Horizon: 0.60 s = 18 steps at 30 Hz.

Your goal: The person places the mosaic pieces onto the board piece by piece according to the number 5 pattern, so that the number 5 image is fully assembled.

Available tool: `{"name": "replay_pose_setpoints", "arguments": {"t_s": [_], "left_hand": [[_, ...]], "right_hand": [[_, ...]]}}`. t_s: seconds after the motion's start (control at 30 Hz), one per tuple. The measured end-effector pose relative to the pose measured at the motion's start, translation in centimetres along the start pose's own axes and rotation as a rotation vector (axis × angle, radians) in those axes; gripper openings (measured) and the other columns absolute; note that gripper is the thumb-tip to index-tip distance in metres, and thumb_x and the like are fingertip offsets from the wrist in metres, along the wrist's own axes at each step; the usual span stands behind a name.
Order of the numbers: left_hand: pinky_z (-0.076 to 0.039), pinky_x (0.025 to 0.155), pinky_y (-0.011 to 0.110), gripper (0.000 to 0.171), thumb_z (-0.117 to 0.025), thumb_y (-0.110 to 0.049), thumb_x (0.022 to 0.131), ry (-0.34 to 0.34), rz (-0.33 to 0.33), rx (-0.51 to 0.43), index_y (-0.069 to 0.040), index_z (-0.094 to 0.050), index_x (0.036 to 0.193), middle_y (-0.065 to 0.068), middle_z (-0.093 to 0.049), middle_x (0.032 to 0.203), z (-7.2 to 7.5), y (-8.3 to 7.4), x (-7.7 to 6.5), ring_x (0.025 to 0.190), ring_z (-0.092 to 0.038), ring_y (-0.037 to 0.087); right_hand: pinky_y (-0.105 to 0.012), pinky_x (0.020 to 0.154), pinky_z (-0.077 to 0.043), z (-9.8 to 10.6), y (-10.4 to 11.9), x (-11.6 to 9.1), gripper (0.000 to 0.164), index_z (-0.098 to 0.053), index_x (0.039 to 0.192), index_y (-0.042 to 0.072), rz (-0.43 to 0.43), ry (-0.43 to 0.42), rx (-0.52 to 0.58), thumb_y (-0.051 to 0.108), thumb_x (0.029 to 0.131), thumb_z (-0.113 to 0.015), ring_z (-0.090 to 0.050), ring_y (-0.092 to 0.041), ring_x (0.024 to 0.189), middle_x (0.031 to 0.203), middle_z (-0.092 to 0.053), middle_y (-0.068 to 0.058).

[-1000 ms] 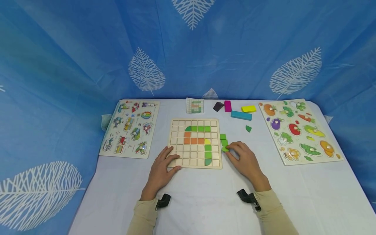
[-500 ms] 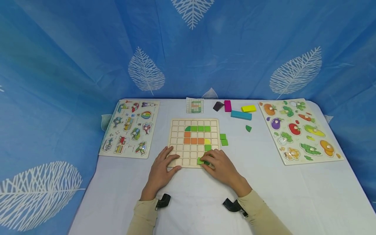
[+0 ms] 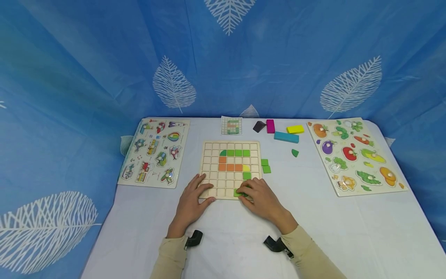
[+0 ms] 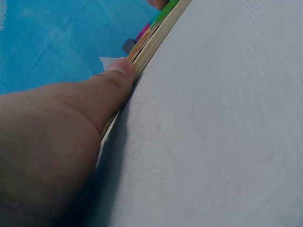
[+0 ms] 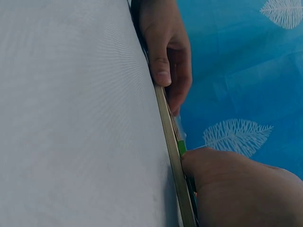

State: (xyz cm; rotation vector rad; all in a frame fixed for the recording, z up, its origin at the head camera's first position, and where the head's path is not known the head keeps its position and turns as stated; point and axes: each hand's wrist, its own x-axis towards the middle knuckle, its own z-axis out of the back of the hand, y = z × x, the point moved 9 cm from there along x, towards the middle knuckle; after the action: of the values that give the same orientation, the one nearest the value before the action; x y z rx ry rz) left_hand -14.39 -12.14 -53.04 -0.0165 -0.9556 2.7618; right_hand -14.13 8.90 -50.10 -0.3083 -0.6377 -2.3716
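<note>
A square wooden grid board (image 3: 212, 170) lies on the white table, with green, orange and yellow tiles in some cells. My left hand (image 3: 191, 203) rests at its near left corner, fingers relaxed on the left side and the thumb (image 4: 120, 71) against the front edge. At the near right part of the board, my right hand (image 3: 263, 199) pinches a light green square tile (image 3: 237, 192) between thumb and fingers. It sits in the bottom row, left of a darker green tile mostly hidden by the fingers. Two green square tiles (image 3: 266, 166) lie just right of the board.
A small pattern card (image 3: 231, 126) lies behind the board. Black, magenta, blue (image 3: 286, 137) and yellow blocks stand at the back right, with a green quarter-round tile (image 3: 295, 152) nearer. Picture puzzles of vehicles (image 3: 153, 153) and vegetables (image 3: 355, 157) flank the board.
My right hand has carried a green tile from the small group right of the board leftwards onto the board's bottom row. My left hand has stayed at the corner.
</note>
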Motion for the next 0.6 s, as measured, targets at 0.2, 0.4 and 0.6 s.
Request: {"name": "replay_pose_setpoints", "arguments": {"t_s": [0.2,0.4,0.6], "left_hand": [[-0.033,0.118,0.065,0.042,-0.079,-0.039,0.088,-0.003,-0.002,-0.002,-0.022,-0.070,0.126,0.006,-0.043,0.161,0.00,-0.07,-0.01,0.155,-0.030,0.035],[-0.033,0.118,0.065,0.042,-0.079,-0.039,0.088,0.000,0.004,0.002,-0.022,-0.070,0.126,0.005,-0.042,0.162,-0.06,0.08,0.07,0.155,-0.030,0.034],[-0.033,0.118,0.064,0.043,-0.079,-0.039,0.088,0.002,0.005,0.005,-0.022,-0.070,0.126,0.006,-0.043,0.162,-0.01,-0.01,0.05,0.155,-0.030,0.033]], "right_hand": [[-0.030,0.072,-0.039,-0.12,-0.18,-0.14,0.010,-0.078,0.100,0.025,-0.012,0.004,-0.001,0.025,0.090,-0.079,-0.054,-0.013,0.085,0.103,-0.069,0.007],[-0.030,0.072,-0.039,-0.08,-0.24,-0.21,0.009,-0.078,0.098,0.025,-0.008,-0.012,-0.007,0.025,0.089,-0.080,-0.054,-0.014,0.084,0.102,-0.069,0.007],[-0.030,0.071,-0.039,0.01,-0.31,-0.26,0.007,-0.079,0.095,0.024,-0.005,-0.027,-0.003,0.025,0.088,-0.081,-0.054,-0.014,0.084,0.100,-0.069,0.007]]}}
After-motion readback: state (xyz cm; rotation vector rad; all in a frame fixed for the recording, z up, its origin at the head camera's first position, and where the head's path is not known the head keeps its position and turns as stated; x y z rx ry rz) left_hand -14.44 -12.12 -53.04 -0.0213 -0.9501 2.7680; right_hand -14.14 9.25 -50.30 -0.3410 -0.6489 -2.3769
